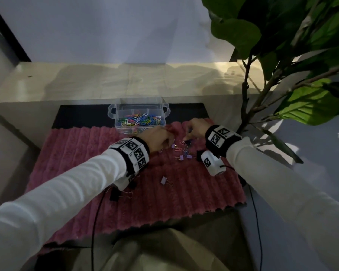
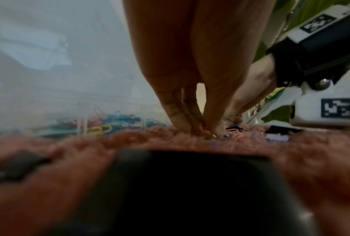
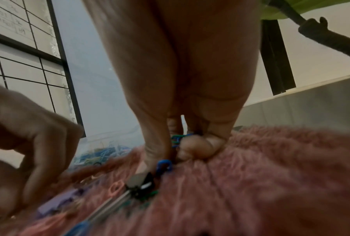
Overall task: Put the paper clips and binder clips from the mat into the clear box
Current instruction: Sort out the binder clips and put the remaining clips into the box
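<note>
The clear box (image 1: 118, 127), with several coloured paper clips in it, stands at the back edge of the pink fuzzy mat (image 1: 76, 153). My left hand (image 1: 169, 142) reaches down just in front of the box, its fingertips (image 2: 196, 127) pinched onto a small purple binder clip (image 1: 173, 146) on the mat. My right hand (image 1: 187, 136) is beside it, its curled fingers holding green and blue paper clips (image 3: 178, 138). A blue paper clip (image 3: 164, 164) and a black binder clip (image 3: 141, 182) lie at its fingertips. Purple binder clips (image 1: 181, 157) lie scattered nearby.
One purple binder clip (image 1: 163, 180) and a black one (image 1: 114, 196) lie nearer to me on the mat. A large leafy plant (image 1: 282, 55) stands at the right. A pale ledge (image 1: 106, 81) runs behind the box. Black cables (image 1: 95, 222) trail from both wrists.
</note>
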